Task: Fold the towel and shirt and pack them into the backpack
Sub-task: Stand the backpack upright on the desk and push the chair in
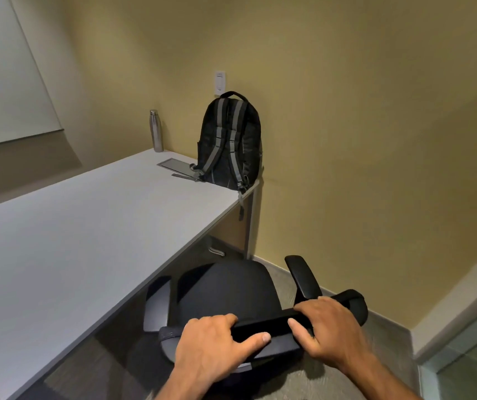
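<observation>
A black backpack (230,141) with grey straps stands upright at the far right corner of the white table (67,235), leaning on the wall, one strap hanging over the edge. No towel or shirt shows in view. Both my hands grip the top of the backrest of a black office chair (223,287) in front of me. My left hand (217,345) holds the left part of the backrest, thumb in front. My right hand (325,327) curls over it further right.
A steel bottle (156,130) stands at the table's far edge by the wall. A grey cable-port flap (178,166) lies in the tabletop beside the backpack. The chair sits between the table's edge and the right wall. A glass panel is at bottom right.
</observation>
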Demonstrator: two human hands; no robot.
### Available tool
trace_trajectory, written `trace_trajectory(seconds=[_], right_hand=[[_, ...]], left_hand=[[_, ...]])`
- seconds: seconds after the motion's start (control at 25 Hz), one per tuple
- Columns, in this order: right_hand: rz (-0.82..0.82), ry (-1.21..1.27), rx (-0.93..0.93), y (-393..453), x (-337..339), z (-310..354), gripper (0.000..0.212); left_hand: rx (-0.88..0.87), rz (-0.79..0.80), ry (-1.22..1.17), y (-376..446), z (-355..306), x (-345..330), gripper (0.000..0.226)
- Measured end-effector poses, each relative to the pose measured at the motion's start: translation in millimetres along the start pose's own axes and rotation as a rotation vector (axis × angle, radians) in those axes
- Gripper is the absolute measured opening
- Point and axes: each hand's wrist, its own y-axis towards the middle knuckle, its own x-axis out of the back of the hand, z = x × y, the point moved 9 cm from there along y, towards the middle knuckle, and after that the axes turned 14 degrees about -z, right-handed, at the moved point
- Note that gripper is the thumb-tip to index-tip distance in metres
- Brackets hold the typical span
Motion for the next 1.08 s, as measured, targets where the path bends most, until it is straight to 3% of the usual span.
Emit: trace_trajectory(seconds=[0.36, 0.72, 1.08], right_hand=[[0.031, 0.097, 0.183, 55.6, -33.3, -33.4, 0.034], [0.049, 0.220, 0.351, 104.6, -55.6, -51.8, 0.038], [0.007, 0.347, 0.524, 152.7, -64.8, -100.8, 0.040]], left_hand=[[0.156, -0.029, 0.009, 26.2, -13.0, -17.1, 0.089], [0.328, -0.069, 0.065, 49.6, -23.0, -27.7, 0.090], [0.581, -0.117, 0.094, 77.9, -72.5, -39.2, 0.089]])
